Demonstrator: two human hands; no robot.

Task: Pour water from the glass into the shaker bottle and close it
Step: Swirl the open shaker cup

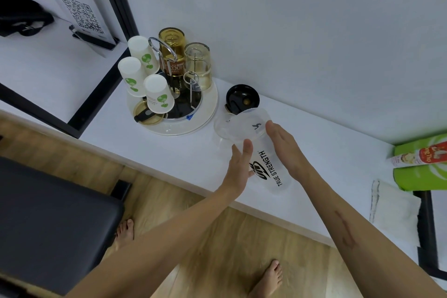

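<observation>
A translucent shaker bottle [273,167] printed "TRUE STRENGTH" stands uncapped near the front of the white counter [169,152]. Its black lid [242,98] lies upside down just behind it. A clear glass [221,128] stands against the bottle's left side by the rim; I cannot tell how much water it holds. My left hand [238,164] rests flat on the bottle's left side, fingers straight and thumb over the logo. My right hand [284,147] lies along the bottle's right side, fingertips at the rim. Neither hand wraps around the bottle.
A round white tray [208,116] at the back left holds upturned paper cups [158,93], upturned glasses [198,65] and a gold lid. A green package [420,174] and a white cloth [391,208] sit at the right. A black seat [48,220] stands by the counter's edge.
</observation>
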